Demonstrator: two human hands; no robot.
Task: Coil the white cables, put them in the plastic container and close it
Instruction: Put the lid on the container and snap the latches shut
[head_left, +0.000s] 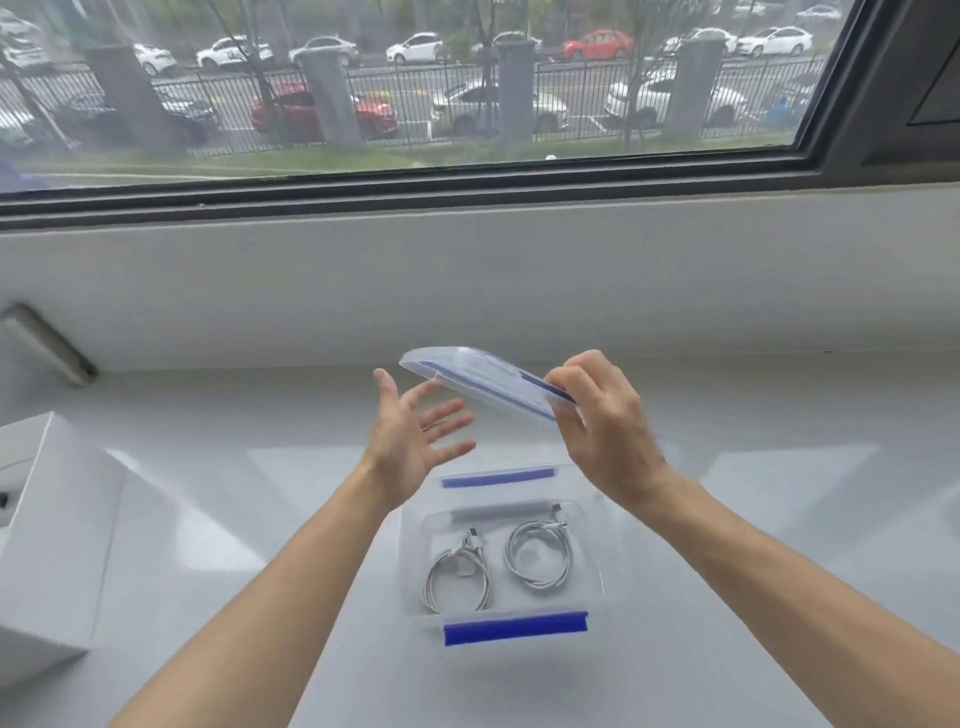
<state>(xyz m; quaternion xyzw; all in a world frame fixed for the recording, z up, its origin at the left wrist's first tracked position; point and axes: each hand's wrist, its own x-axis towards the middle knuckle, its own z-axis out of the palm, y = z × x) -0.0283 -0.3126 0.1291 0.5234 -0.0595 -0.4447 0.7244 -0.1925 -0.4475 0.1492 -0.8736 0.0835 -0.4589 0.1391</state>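
A clear plastic container (613, 551) with blue clips at its near and far edges stands open on the white sill. Inside lie two coiled white cables, one on the left (460, 574) and one on the right (537, 558). My right hand (602, 415) holds the clear lid (478, 376) by its right end, tilted in the air above and behind the container. My left hand (410, 434) is open, palm turned toward the lid, fingers spread just under its left end and not gripping it.
A white cardboard box (57, 545) stands at the left on the sill. Behind runs a low white wall under a large window (415, 93). A grey metal fitting (47, 343) sits at the far left corner.
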